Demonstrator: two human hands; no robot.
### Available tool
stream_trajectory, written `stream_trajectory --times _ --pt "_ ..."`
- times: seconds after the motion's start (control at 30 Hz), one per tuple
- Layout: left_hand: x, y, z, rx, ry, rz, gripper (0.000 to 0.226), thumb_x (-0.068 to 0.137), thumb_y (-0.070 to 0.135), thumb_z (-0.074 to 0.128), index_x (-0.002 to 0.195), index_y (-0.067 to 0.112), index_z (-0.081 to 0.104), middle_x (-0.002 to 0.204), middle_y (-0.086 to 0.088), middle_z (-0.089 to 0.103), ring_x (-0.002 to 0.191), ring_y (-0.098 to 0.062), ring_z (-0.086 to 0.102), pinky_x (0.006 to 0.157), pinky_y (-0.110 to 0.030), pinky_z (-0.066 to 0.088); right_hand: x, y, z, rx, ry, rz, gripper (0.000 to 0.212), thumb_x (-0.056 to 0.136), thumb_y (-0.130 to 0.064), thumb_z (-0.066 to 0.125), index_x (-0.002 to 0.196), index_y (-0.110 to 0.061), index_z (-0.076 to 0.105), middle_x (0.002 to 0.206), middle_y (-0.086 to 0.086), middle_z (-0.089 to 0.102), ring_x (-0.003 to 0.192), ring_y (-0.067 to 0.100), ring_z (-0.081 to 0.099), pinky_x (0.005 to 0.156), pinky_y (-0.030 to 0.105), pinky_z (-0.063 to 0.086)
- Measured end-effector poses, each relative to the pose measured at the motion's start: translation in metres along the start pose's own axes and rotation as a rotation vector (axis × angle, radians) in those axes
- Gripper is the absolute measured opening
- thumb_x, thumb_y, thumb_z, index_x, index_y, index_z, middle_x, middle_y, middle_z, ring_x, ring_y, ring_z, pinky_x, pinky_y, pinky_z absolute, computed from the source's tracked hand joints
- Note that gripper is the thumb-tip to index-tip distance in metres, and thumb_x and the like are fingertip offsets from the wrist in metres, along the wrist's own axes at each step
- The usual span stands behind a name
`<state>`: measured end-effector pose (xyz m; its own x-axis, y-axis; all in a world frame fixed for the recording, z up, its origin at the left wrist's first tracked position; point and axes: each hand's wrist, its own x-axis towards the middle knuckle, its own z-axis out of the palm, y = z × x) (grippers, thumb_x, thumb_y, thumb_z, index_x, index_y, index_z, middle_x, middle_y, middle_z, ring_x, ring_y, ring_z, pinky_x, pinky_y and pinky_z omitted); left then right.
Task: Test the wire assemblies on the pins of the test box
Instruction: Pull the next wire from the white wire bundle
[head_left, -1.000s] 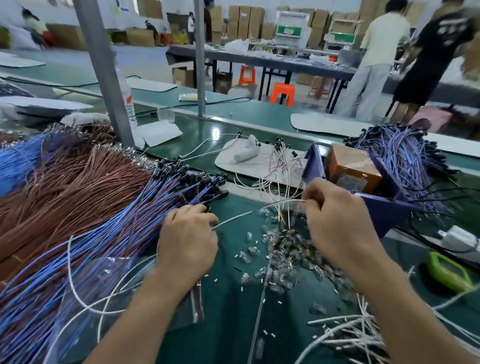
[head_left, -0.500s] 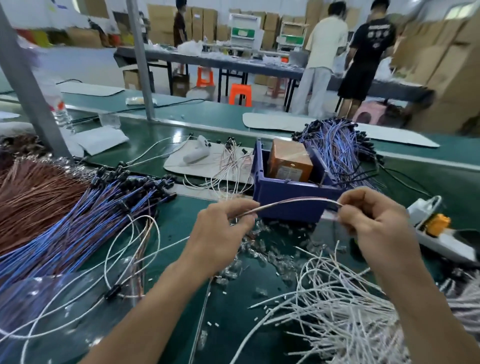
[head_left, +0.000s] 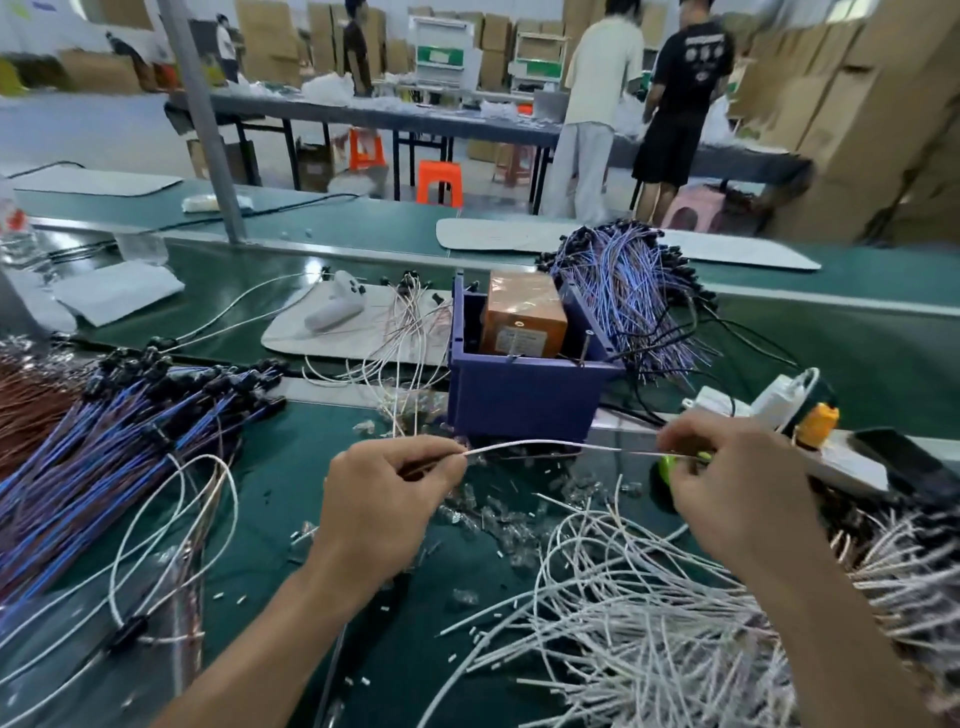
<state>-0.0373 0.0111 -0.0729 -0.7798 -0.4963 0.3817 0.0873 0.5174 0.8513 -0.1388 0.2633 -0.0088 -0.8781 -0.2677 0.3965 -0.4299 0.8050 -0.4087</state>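
Nearest, in front of the test box (head_left: 524, 400) and to its right, a tangled heap of white wires (head_left: 649, 613) is spread on the worktop (head_left: 270, 467). Its loops could be snagged by the right forearm (head_left: 841, 623) passing over them and dragged out of place. Just in front of the test box, one white wire assembly (head_left: 545, 445) is stretched level and held clear of the worktop. Its left end is pinched in the grip of the left hand (head_left: 384, 499), thumb against curled fingers. Its right end is pinched in the grip of the right hand (head_left: 727, 483). Both grips are clenched on this one wire.

The pins (head_left: 586, 347) are judged to be the thin uprights on the box's front rim, though they are too small to be made out surely. If too little wire is left past the fingertips, contact with them could be missed and a false result read. Too hard a pull could bend an end. Clear plastic bits (head_left: 493, 514) are scattered under the wire, in front of the test box, and a lowered end could be fouled by one.

Left of the test box a blue wire bundle (head_left: 104, 467) is laid, and behind it to the right another bundle (head_left: 634, 291) is heaped, so tested and untested pieces could be mixed if the wire is set down carelessly
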Motion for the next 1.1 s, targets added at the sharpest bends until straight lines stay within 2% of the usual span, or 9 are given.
stream_trajectory --times 0.17,0.23,0.37,0.5,0.63,0.8,0.9,1.0,1.1 --pt "-0.004 -0.006 0.012 0.103 -0.001 0.009 0.022 0.081 0.026 0.087 0.083 0.045 0.078 0.076 0.035 0.071 0.073 0.009 0.070 0.070 -0.009 0.053 0.004 -0.024 0.018 -0.141 -0.417 0.056 0.038 0.078 -0.001 0.063 0.081 -0.038 0.059 0.086 -0.010 0.070 0.086 0.020 0.066 0.080 0.038 0.057" --pt "-0.006 -0.007 0.013 0.119 -0.022 0.041 0.024 0.080 0.024 0.088 0.084 0.046 0.078 0.077 0.037 0.070 0.074 0.010 0.069 0.071 -0.004 0.049 0.005 -0.026 0.027 -0.096 -0.478 0.052 0.052 0.078 0.004 0.059 0.100 -0.043 0.059 0.091 -0.010 0.071 0.087 0.020 0.066 0.078 0.039 0.058" --pt "-0.010 -0.008 0.013 0.140 -0.038 0.150 0.032 0.079 0.026 0.088 0.101 0.045 0.075 0.086 0.039 0.070 0.078 0.010 0.069 0.074 -0.003 0.047 -0.002 -0.023 0.038 -0.131 -0.427 0.017 0.056 0.088 -0.009 0.061 0.131 -0.045 0.057 0.101 -0.012 0.074 0.091 0.018 0.067 0.085 0.037 0.057" --pt "-0.010 -0.008 0.013 0.219 -0.040 0.295 0.011 0.079 0.039 0.078 0.090 0.037 0.082 0.086 0.031 0.074 0.080 0.011 0.067 0.078 -0.004 0.046 -0.007 -0.024 0.043 0.021 -0.124 -0.122 0.028 0.086 -0.016 0.073 0.108 -0.034 0.075 0.095 -0.015 0.071 0.088 0.009 0.060 0.087 0.028 0.051" --pt "-0.012 -0.007 0.015 0.273 -0.047 0.419 0.016 0.082 0.045 0.072 0.087 0.034 0.082 0.084 0.023 0.076 0.076 0.008 0.067 0.073 -0.015 0.051 -0.014 -0.039 0.052 0.220 -0.288 -0.234 0.037 0.087 -0.021 0.071 0.118 -0.041 0.070 0.109 -0.028 0.060 0.105 -0.008 0.055 0.092 -0.001 0.034" --pt "-0.009 -0.007 0.006 0.348 -0.057 0.481 0.020 0.085 0.050 0.070 0.088 0.034 0.081 0.083 0.023 0.076 0.073 0.006 0.068 0.067 -0.023 0.053 -0.021 -0.043 0.064 0.343 -0.417 -0.288 0.021 0.096 -0.026 0.067 0.109 -0.042 0.071 0.085 -0.019 0.073 0.079 0.002 0.067 0.069 0.023 0.055" --pt "0.002 -0.010 -0.012 0.245 0.016 0.300 0.019 0.083 0.053 0.078 0.091 0.036 0.082 0.084 0.029 0.075 0.073 0.008 0.069 0.068 -0.017 0.053 -0.019 -0.033 0.065 0.470 -0.290 -0.163 0.021 0.095 -0.021 0.073 0.103 -0.040 0.075 0.074 -0.017 0.072 0.059 0.005 0.061 0.052 0.018 0.046" --pt "0.014 -0.013 -0.029 0.049 0.115 0.023 0.014 0.075 0.038 0.087 0.088 0.042 0.081 0.078 0.025 0.075 0.069 0.004 0.071 0.066 -0.013 0.055 -0.021 -0.032 0.064 0.551 -0.271 -0.070 0.021 0.093 -0.017 0.075 0.098 -0.037 0.080 0.075 -0.022 0.073 0.063 0.002 0.065 0.054 0.012 0.044" --pt "0.027 -0.015 -0.043 -0.305 0.178 -0.237 0.017 0.067 0.021 0.089 0.078 0.031 0.083 0.070 0.006 0.077 0.058 -0.002 0.067 0.055 -0.013 0.052 -0.021 -0.034 0.064 0.590 -0.307 -0.053 0.025 0.093 -0.018 0.075 0.093 -0.043 0.078 0.072 -0.014 0.073 0.060 0.013 0.064 0.052 0.028 0.049"
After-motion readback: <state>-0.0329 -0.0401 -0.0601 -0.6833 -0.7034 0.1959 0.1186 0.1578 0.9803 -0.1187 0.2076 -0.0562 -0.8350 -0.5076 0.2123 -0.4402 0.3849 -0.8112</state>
